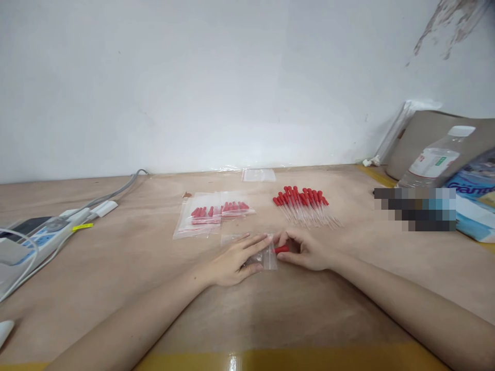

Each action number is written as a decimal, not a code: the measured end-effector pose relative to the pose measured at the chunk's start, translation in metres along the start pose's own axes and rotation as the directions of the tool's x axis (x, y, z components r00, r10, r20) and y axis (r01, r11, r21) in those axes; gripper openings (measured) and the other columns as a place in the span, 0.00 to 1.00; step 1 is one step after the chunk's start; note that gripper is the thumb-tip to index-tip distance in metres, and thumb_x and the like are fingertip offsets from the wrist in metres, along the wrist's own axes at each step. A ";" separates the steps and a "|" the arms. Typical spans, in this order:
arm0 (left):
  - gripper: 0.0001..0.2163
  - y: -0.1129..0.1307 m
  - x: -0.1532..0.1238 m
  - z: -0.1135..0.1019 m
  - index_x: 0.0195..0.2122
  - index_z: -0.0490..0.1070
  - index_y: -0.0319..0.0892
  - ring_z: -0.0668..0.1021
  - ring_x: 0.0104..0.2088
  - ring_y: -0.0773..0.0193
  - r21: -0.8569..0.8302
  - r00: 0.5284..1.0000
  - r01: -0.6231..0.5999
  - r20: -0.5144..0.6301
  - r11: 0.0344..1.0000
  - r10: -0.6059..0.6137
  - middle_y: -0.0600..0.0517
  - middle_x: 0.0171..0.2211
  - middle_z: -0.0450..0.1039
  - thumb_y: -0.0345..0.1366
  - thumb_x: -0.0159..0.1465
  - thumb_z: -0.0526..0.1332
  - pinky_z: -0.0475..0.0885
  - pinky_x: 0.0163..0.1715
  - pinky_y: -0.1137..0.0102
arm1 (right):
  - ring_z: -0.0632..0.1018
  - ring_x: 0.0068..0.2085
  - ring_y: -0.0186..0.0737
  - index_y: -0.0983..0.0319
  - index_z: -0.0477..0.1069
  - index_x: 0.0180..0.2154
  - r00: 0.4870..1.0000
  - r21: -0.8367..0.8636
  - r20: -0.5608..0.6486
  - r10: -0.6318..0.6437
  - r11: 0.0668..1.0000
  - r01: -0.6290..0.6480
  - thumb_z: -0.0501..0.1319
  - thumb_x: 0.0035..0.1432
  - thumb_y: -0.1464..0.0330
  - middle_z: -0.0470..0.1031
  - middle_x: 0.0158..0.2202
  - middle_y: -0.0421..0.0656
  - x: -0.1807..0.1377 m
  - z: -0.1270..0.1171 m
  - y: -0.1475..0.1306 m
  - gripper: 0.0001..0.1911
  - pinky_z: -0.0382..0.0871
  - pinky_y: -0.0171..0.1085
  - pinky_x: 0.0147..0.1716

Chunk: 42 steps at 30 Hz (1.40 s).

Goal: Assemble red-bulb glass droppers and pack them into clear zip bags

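Observation:
A small clear zip bag [270,262] lies on the table in front of me. My left hand [236,260] rests over it with fingers stretched out and thumb apart, covering much of the bag. At the bag's right end, my right hand [303,250] has thumb and fingers closed round a dropper with a red rubber bulb [282,249]. The dropper's tip end points left into the bag's mouth and is partly hidden by my left fingers. Beyond my right hand lies a fanned pile of similar red-bulbed droppers [303,203] with thin clear stems.
Filled zip bags with red bulbs [211,212] overlap at the back left of my hands. Another flat bag [259,175] lies near the wall. Power strip [46,238] and cables sit at left. A bottle [431,162] and a blue packet [475,216] stand at right.

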<state>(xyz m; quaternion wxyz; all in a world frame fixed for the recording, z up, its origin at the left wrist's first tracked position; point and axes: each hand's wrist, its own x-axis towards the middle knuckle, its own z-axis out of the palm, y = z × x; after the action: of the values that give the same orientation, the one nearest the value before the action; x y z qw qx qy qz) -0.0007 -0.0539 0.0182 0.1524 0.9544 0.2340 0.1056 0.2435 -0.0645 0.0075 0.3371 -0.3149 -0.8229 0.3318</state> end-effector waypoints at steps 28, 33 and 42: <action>0.17 -0.013 -0.006 -0.003 0.54 0.62 0.44 0.69 0.51 0.60 -0.094 0.978 0.034 -0.204 0.995 -0.052 0.48 0.51 0.67 0.35 0.64 0.52 0.65 0.51 0.62 | 0.71 0.38 0.36 0.62 0.72 0.34 0.995 -0.046 -0.032 0.090 0.995 -0.092 0.56 0.56 0.64 0.69 0.37 0.44 0.005 -0.011 0.010 0.09 0.66 0.37 0.39; 0.17 -0.013 -0.007 -0.003 0.54 0.62 0.45 0.68 0.52 0.60 -0.092 0.978 0.057 -0.194 0.994 -0.074 0.48 0.52 0.66 0.37 0.63 0.53 0.64 0.52 0.61 | 0.71 0.41 0.38 0.61 0.72 0.33 0.997 -0.017 -0.048 0.061 0.998 -0.062 0.56 0.56 0.65 0.68 0.40 0.45 0.007 -0.007 0.011 0.08 0.66 0.39 0.41; 0.15 -0.015 -0.007 -0.002 0.52 0.65 0.46 0.67 0.54 0.59 -0.074 0.983 0.077 -0.159 0.994 -0.088 0.49 0.54 0.64 0.38 0.65 0.51 0.62 0.53 0.60 | 0.68 0.50 0.40 0.57 0.76 0.36 0.996 -0.031 0.058 0.061 0.998 -0.059 0.59 0.54 0.62 0.66 0.49 0.45 0.003 -0.013 0.010 0.10 0.61 0.43 0.50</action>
<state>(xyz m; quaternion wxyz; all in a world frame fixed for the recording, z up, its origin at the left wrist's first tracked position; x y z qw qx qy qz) -0.0135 -0.0440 0.0142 0.1696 0.9264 0.2812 0.1841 0.2546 -0.0519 0.0086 0.2979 -0.3343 -0.8274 0.3390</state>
